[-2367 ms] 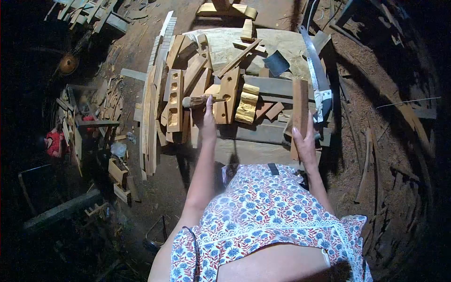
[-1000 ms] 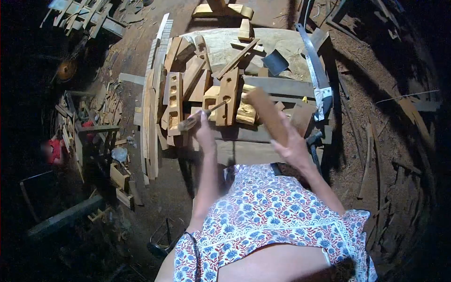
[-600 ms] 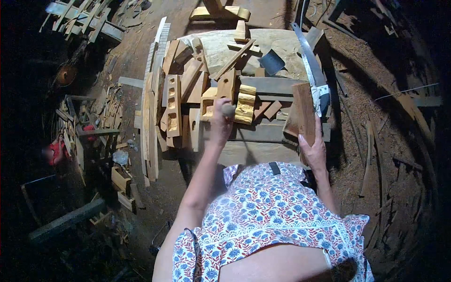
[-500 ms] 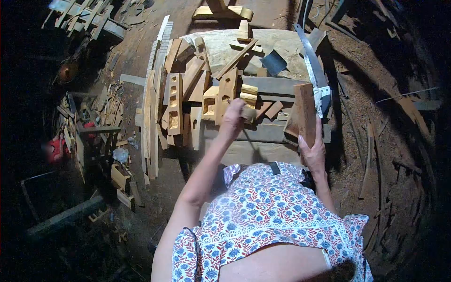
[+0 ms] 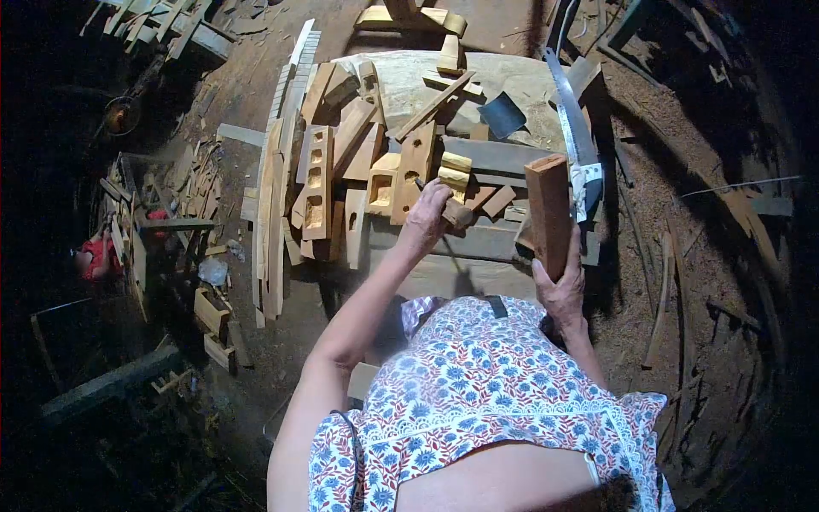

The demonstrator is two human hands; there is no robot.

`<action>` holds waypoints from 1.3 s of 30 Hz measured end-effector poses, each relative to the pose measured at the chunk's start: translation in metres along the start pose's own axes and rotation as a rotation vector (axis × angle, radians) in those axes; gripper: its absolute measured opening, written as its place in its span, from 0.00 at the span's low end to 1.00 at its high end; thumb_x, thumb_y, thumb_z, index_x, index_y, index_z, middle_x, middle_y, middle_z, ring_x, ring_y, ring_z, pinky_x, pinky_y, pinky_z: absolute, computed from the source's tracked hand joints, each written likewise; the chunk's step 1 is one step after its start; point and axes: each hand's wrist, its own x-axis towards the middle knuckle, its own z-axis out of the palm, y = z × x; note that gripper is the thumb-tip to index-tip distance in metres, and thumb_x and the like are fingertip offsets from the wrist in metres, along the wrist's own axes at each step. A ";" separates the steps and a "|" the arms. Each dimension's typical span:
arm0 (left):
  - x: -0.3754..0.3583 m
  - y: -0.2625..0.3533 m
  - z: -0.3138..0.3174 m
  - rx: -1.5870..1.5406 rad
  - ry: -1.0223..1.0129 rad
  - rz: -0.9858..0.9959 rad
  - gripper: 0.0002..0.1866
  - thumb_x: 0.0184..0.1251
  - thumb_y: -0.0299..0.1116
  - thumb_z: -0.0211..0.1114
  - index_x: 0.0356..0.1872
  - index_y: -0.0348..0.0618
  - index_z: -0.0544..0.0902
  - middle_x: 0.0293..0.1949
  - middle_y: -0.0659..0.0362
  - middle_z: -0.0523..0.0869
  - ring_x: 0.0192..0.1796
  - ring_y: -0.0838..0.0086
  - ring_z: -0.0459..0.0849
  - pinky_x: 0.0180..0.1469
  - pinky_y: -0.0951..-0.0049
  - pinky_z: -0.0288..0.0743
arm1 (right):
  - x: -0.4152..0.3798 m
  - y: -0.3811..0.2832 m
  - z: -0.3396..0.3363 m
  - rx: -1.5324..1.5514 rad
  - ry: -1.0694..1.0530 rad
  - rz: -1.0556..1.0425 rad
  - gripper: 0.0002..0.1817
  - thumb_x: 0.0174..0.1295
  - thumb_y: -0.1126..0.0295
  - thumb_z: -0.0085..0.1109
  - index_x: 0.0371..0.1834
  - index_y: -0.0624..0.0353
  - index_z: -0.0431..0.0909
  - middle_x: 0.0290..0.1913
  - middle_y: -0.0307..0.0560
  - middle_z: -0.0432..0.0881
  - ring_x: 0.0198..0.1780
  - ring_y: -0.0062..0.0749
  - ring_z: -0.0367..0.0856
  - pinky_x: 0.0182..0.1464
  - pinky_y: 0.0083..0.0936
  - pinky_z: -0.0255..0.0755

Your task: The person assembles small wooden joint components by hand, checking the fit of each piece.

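Note:
My left hand (image 5: 426, 212) is closed round a thin dark tool (image 5: 419, 183), mostly hidden by the fingers. The tool's tip is at a hole in an upright-lying wooden block (image 5: 417, 154). Beside that hand, on its right, is a rounded wooden piece (image 5: 458, 214). My right hand (image 5: 561, 286) grips the lower part of a long reddish-brown wooden block (image 5: 548, 209), its end face tilted up. A notched pale block (image 5: 381, 186) and a block with several carved recesses (image 5: 316, 183) lie to the left.
A handsaw (image 5: 570, 111) lies along the right of the bench (image 5: 503, 280). Near the back is a dark curved sheet (image 5: 502, 115). Long strips (image 5: 271, 222) line the left side. A person in red (image 5: 101, 256) is far left, among scrap wood.
The block in my right hand has moved slightly left relative to the saw, and its upper end has tilted up. My left hand shows less blur and stays near the same hole.

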 end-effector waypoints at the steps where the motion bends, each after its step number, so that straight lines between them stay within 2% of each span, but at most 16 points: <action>1: -0.001 -0.001 0.001 0.000 0.002 -0.002 0.27 0.45 0.17 0.62 0.51 0.39 0.69 0.50 0.49 0.75 0.60 0.50 0.70 0.59 0.59 0.69 | 0.001 -0.002 0.000 0.020 -0.011 -0.022 0.46 0.53 0.66 0.63 0.71 0.59 0.44 0.55 0.66 0.73 0.52 0.56 0.77 0.53 0.40 0.72; 6: -0.003 -0.007 0.008 0.125 -0.065 0.075 0.27 0.45 0.16 0.61 0.51 0.39 0.69 0.51 0.48 0.74 0.61 0.50 0.69 0.59 0.59 0.69 | 0.005 -0.015 -0.004 0.200 -0.062 -0.101 0.47 0.50 0.68 0.64 0.71 0.60 0.45 0.52 0.64 0.75 0.50 0.57 0.78 0.50 0.41 0.73; 10: 0.000 -0.006 0.008 0.104 -0.033 0.073 0.26 0.46 0.16 0.59 0.51 0.39 0.69 0.51 0.48 0.74 0.61 0.50 0.69 0.60 0.58 0.68 | -0.016 0.021 0.032 0.159 0.062 -0.166 0.47 0.45 0.70 0.67 0.69 0.59 0.49 0.49 0.61 0.76 0.48 0.52 0.79 0.49 0.39 0.74; 12: 0.001 -0.005 0.008 0.078 -0.024 0.071 0.24 0.47 0.16 0.58 0.50 0.37 0.70 0.50 0.47 0.75 0.61 0.50 0.69 0.61 0.57 0.67 | -0.001 0.031 0.040 0.123 -0.431 -0.163 0.48 0.48 0.70 0.63 0.71 0.53 0.43 0.55 0.61 0.68 0.48 0.56 0.76 0.46 0.39 0.73; 13: 0.001 -0.004 0.009 0.080 -0.015 0.072 0.24 0.47 0.16 0.58 0.50 0.37 0.70 0.50 0.47 0.75 0.61 0.50 0.69 0.61 0.57 0.67 | 0.000 0.032 0.040 -0.098 -0.438 -0.223 0.47 0.46 0.72 0.64 0.70 0.51 0.46 0.51 0.62 0.70 0.46 0.61 0.76 0.43 0.42 0.73; 16: -0.003 -0.007 0.009 0.071 -0.017 0.066 0.23 0.47 0.16 0.57 0.49 0.37 0.70 0.50 0.47 0.75 0.61 0.49 0.69 0.62 0.57 0.66 | 0.002 0.022 0.034 0.065 -0.320 -0.263 0.47 0.45 0.72 0.65 0.70 0.53 0.48 0.49 0.62 0.72 0.43 0.61 0.77 0.41 0.43 0.73; 17: -0.002 -0.007 0.009 0.087 -0.015 0.069 0.23 0.47 0.16 0.57 0.49 0.36 0.70 0.50 0.47 0.75 0.61 0.49 0.69 0.63 0.57 0.65 | 0.002 0.017 0.035 0.033 -0.085 -0.469 0.47 0.45 0.72 0.66 0.69 0.56 0.47 0.49 0.63 0.72 0.41 0.60 0.77 0.40 0.42 0.73; 20: -0.004 -0.008 0.012 0.068 -0.017 0.060 0.22 0.48 0.17 0.56 0.49 0.36 0.71 0.50 0.46 0.75 0.61 0.49 0.69 0.63 0.57 0.64 | 0.000 0.027 0.041 0.085 -0.127 -0.493 0.47 0.45 0.72 0.67 0.69 0.58 0.47 0.49 0.63 0.72 0.40 0.61 0.77 0.39 0.42 0.73; 21: -0.005 -0.011 0.014 0.110 -0.028 0.104 0.23 0.47 0.17 0.57 0.49 0.37 0.71 0.50 0.47 0.74 0.61 0.49 0.68 0.64 0.57 0.64 | 0.006 0.030 0.046 0.118 -0.299 -0.339 0.47 0.45 0.71 0.67 0.68 0.58 0.48 0.50 0.63 0.72 0.41 0.62 0.76 0.40 0.43 0.73; 22: -0.006 -0.014 0.016 0.154 -0.038 0.147 0.23 0.46 0.17 0.57 0.49 0.37 0.70 0.50 0.47 0.74 0.61 0.49 0.68 0.64 0.56 0.63 | 0.006 0.031 0.047 -0.135 -0.393 -0.310 0.47 0.44 0.71 0.68 0.68 0.57 0.49 0.52 0.62 0.70 0.44 0.61 0.75 0.42 0.43 0.73; 27: -0.005 -0.011 0.014 0.064 -0.024 0.090 0.26 0.44 0.20 0.62 0.50 0.38 0.70 0.50 0.48 0.74 0.62 0.49 0.67 0.65 0.57 0.62 | 0.003 0.023 0.048 0.088 -0.016 -0.480 0.47 0.40 0.70 0.68 0.68 0.53 0.54 0.42 0.55 0.69 0.41 0.56 0.75 0.42 0.41 0.72; 28: -0.004 -0.011 0.013 0.065 -0.020 0.091 0.26 0.44 0.20 0.62 0.50 0.38 0.70 0.50 0.48 0.74 0.62 0.49 0.67 0.65 0.57 0.62 | 0.006 0.027 0.051 0.086 -0.015 -0.484 0.47 0.40 0.70 0.68 0.68 0.53 0.54 0.42 0.55 0.69 0.41 0.56 0.75 0.42 0.41 0.72; 31: -0.006 -0.012 0.016 0.171 -0.047 0.139 0.25 0.45 0.19 0.61 0.50 0.39 0.71 0.50 0.48 0.74 0.63 0.49 0.67 0.65 0.57 0.63 | 0.013 0.039 0.051 -0.016 -0.368 -0.381 0.45 0.41 0.74 0.68 0.66 0.53 0.56 0.42 0.53 0.69 0.42 0.53 0.74 0.42 0.40 0.71; 34: -0.009 -0.013 0.018 0.119 -0.037 0.085 0.24 0.47 0.20 0.61 0.50 0.39 0.71 0.50 0.48 0.74 0.63 0.49 0.67 0.65 0.57 0.63 | 0.012 0.028 0.038 -0.020 -0.340 -0.387 0.43 0.42 0.73 0.68 0.65 0.54 0.57 0.42 0.54 0.70 0.44 0.51 0.74 0.43 0.39 0.71; 36: -0.008 -0.010 0.015 0.054 -0.002 0.065 0.24 0.48 0.20 0.60 0.50 0.39 0.71 0.51 0.48 0.73 0.63 0.49 0.67 0.65 0.57 0.62 | 0.010 0.015 0.040 0.033 -0.136 -0.464 0.42 0.45 0.71 0.66 0.65 0.56 0.54 0.44 0.58 0.69 0.44 0.59 0.73 0.44 0.43 0.71; 39: -0.006 -0.002 0.013 0.101 0.002 0.089 0.25 0.47 0.19 0.59 0.52 0.38 0.70 0.51 0.49 0.73 0.63 0.49 0.66 0.67 0.57 0.61 | 0.014 0.040 0.053 -0.025 -0.289 -0.452 0.45 0.44 0.72 0.66 0.66 0.54 0.51 0.43 0.58 0.68 0.43 0.58 0.72 0.43 0.43 0.70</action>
